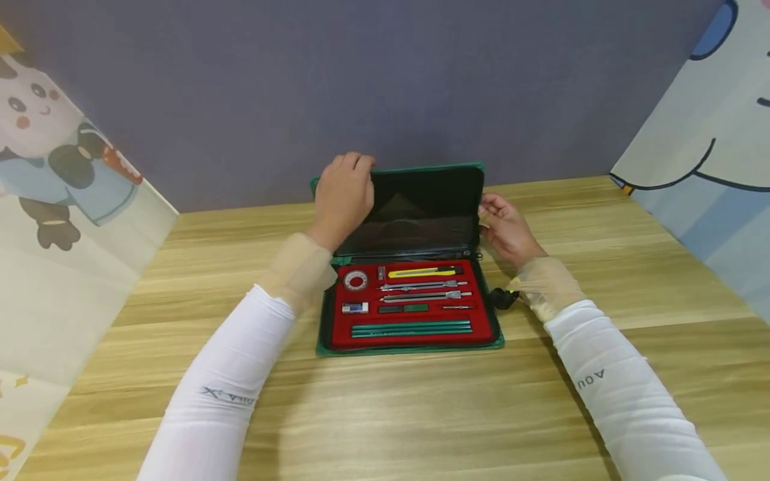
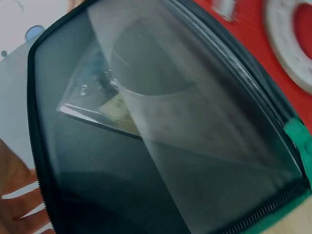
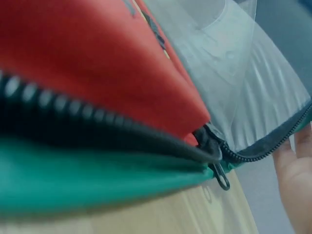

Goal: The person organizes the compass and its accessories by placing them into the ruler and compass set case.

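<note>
A green zip case (image 1: 411, 349) stands open on the table, its dark lid (image 1: 421, 200) tilted up at the back. My left hand (image 1: 345, 197) grips the lid's upper left edge, fingers curled over it. At the lid's right edge, my right hand (image 1: 510, 230) holds the border between thumb and fingers. In the red tray (image 1: 367, 267) lie a white tape-like ring (image 1: 355, 280), a yellow cutter (image 1: 421, 272), two metal compasses (image 1: 424, 296), an eraser (image 1: 355, 308) and green pencils (image 1: 412, 328). Clear set squares and a protractor (image 2: 151, 63) show in the lid's pocket.
The wooden table (image 1: 385, 414) runs back to a grey-blue panel (image 1: 385, 80). Printed cartoon panels stand at the left and right. A zip pull (image 3: 222, 178) hangs at the case's hinge corner. A black strap end (image 1: 502, 298) hangs by the right wrist.
</note>
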Tool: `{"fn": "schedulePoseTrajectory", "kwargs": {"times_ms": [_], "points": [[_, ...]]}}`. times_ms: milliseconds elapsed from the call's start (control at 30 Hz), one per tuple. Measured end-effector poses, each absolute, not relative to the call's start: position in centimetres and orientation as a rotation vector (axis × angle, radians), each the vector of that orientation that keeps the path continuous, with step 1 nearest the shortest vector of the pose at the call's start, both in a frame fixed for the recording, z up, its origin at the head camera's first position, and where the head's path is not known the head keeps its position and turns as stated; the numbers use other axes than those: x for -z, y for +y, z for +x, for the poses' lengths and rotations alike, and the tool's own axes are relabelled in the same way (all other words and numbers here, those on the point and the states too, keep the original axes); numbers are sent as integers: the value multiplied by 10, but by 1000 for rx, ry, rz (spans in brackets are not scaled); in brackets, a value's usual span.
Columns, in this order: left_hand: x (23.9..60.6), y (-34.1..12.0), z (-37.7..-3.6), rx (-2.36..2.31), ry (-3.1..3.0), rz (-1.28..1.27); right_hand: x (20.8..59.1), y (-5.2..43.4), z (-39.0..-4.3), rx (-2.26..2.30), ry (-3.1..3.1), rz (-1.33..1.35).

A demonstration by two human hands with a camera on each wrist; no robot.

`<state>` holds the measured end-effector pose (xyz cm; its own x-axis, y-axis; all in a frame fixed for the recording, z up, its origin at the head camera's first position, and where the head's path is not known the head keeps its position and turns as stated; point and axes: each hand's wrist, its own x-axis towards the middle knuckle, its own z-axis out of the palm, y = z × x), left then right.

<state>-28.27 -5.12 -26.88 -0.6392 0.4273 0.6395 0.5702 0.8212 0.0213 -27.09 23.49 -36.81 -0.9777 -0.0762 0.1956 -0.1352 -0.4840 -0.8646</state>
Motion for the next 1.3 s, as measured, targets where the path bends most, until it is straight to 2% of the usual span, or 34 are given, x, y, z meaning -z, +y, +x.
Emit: {"fn": "schedulePoseTrajectory", "kwargs": {"times_ms": [400,567,800,1133,1300], "points": [[255,-51,-264,523,-2599,-813,365,253,-260,-2565,-1844,491],[252,-54,-252,554,-2631,-842,365,269,-255,-2386,-2317,394],[251,-58,-231,572,-2638,-916,367,275,-251,-1899,-2888,324],[258,-59,-201,536,-2591,-1045,355,258,-247,-1554,-3064,195],[262,-62,-188,482,-2575,-1114,355,256,-247,-1649,-2984,217]]}}
